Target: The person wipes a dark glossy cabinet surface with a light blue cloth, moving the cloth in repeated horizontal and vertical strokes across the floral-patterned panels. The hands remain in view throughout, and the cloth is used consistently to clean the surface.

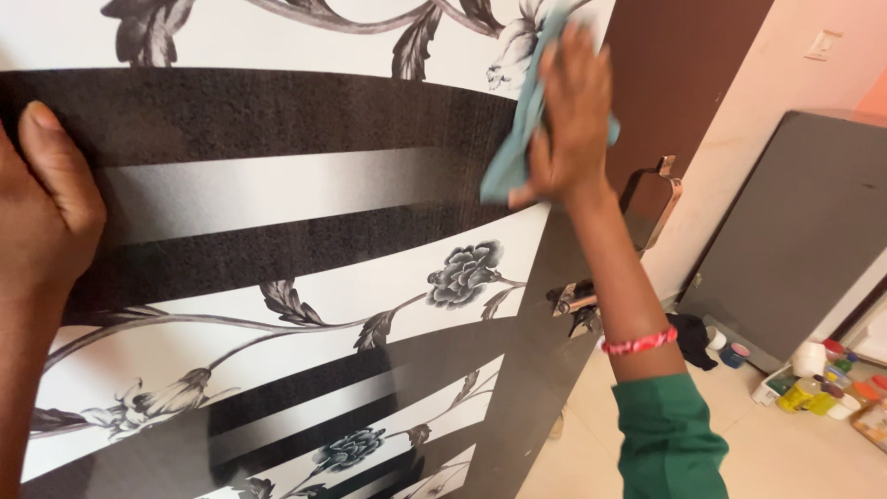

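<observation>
A tall glossy panel (pixel 277 212) fills the left and middle of the head view, printed with black, silver and white bands and grey flowers. My right hand (pixel 573 111) presses a light teal cloth (pixel 517 120) flat against the panel near its upper right edge. A red band circles that wrist above a green sleeve. My left hand (pixel 46 208) rests on the panel's left side, thumb up on a black band, holding nothing.
A brown door (pixel 688 65) with a metal handle (pixel 651 199) stands behind the panel's right edge. A grey cabinet (pixel 795 231) leans at right. Small jars, bottles and a dark cloth (pixel 688 337) lie on the tiled floor (pixel 776 453).
</observation>
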